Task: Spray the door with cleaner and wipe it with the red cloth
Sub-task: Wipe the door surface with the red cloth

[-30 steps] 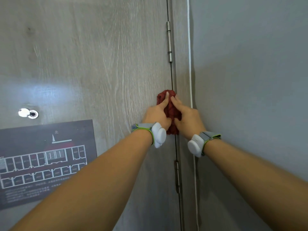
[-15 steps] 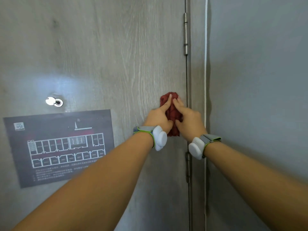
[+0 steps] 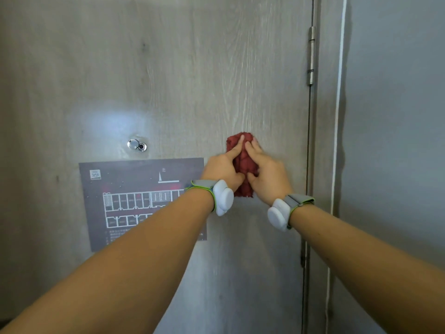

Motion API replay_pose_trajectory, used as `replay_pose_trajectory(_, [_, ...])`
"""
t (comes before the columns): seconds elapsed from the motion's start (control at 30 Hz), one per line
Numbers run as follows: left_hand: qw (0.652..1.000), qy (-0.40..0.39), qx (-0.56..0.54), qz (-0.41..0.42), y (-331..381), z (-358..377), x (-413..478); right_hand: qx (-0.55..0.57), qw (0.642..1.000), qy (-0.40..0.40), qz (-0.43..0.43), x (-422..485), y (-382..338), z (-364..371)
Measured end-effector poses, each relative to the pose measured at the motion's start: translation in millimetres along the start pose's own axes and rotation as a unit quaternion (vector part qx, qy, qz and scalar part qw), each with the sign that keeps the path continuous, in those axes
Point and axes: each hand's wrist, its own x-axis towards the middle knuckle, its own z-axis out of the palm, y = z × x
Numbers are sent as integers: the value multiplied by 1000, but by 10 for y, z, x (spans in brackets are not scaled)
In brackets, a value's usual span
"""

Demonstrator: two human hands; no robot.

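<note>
The door (image 3: 168, 68), a pale wood-grain panel, fills most of the frame; its hinged edge runs down the right side, with a grey wall (image 3: 397, 141) beyond. No spray bottle is in view, and whether the surface is wet cannot be told. A dark floor-plan sign (image 3: 134, 201) is fixed to the door at lower left of centre, and a small metal peephole (image 3: 137, 145) sits just above it. The red cloth (image 3: 243, 165) is bunched and pressed flat against the door right of centre, between the sign and the hinged edge. The left hand (image 3: 222, 168) and right hand (image 3: 267, 174) lie side by side on it, fingers extended and pressing down, thumbs tucked under its lower part. Each wrist carries a band with a white pod. Risks, as judged: the left hand touches the sign's right edge, so a stroke toward frame left could catch that edge and lift it, or smear cleaner across the print. A stroke toward frame right could drag the cloth into the hinge (image 3: 311, 56) gap and snag it. The bunched cloth covers little area, so patches may be missed.
</note>
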Motion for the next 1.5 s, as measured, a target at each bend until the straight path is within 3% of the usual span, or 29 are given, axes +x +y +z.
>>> replay_pose_trajectory(0.47, [998, -15, -22, -60, -414, -557, -354, 15, 999, -28, -21, 35, -668, 446])
replay_pose_trajectory(0.9, [995, -29, 25, -94, -857, -966, -663, 0, 998, -57, -7, -52, -1215, 893])
replay_pose_trajectory(1.5, [996, -12, 28, -79, -1571, -1571, -991, 10, 999, -35, -11, -96, -1932, 1586])
